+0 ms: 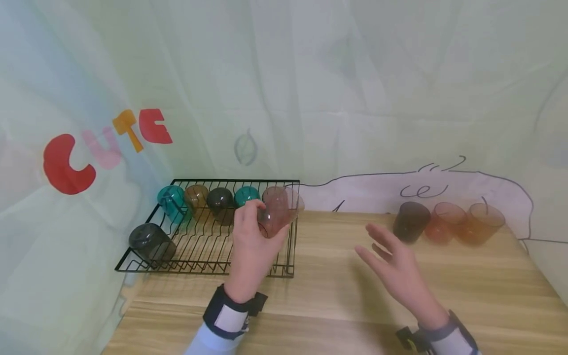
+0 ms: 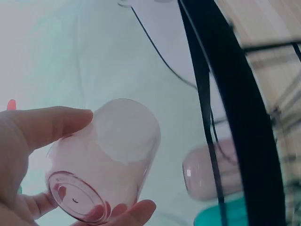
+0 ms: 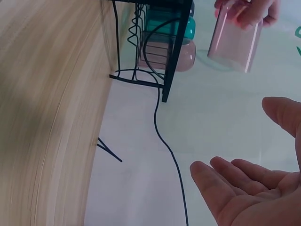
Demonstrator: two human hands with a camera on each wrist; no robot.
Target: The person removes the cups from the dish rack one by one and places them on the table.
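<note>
My left hand (image 1: 253,241) holds a clear pink cup (image 2: 117,146) by its sides, thumb on one side and fingers on the other. The cup is tilted above the right end of the black wire rack (image 1: 201,272), apart from it. Another pink cup (image 3: 186,55) stands upside down in the rack behind it, partly hidden in the head view. My right hand (image 1: 397,268) hovers over the table to the right of the rack, fingers spread and holding nothing. Nearest to it is a dark grey cup (image 1: 411,222).
Several upturned cups line the rack's back row, among them a teal cup (image 1: 173,202) and a brown cup (image 1: 196,197). A dark cup (image 1: 151,241) sits at the rack's front left. Right of the table (image 1: 328,296) stand a red cup (image 1: 445,224) and an orange cup (image 1: 481,227).
</note>
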